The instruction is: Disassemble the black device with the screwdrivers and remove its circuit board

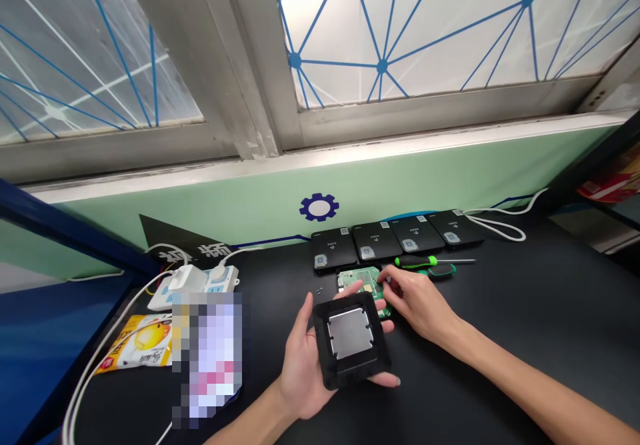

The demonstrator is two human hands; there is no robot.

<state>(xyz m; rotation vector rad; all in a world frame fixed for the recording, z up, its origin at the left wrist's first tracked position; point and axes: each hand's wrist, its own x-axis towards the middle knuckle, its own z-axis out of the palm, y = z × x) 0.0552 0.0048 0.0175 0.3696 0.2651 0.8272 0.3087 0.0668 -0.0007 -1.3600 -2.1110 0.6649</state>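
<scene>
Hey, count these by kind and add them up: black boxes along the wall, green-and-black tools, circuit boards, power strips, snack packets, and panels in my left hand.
Black boxes: 4
Green-and-black tools: 2
Circuit board: 1
Power strip: 1
Snack packet: 1
Held panel: 1
Total: 10

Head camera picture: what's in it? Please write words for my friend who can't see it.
A square black part with a silver plate lies on a person's spread left hand, while the right hand is at a green circuit board on a black table. Behind, four black boxes sit in a row along a green wall, near a screwdriver.
</scene>
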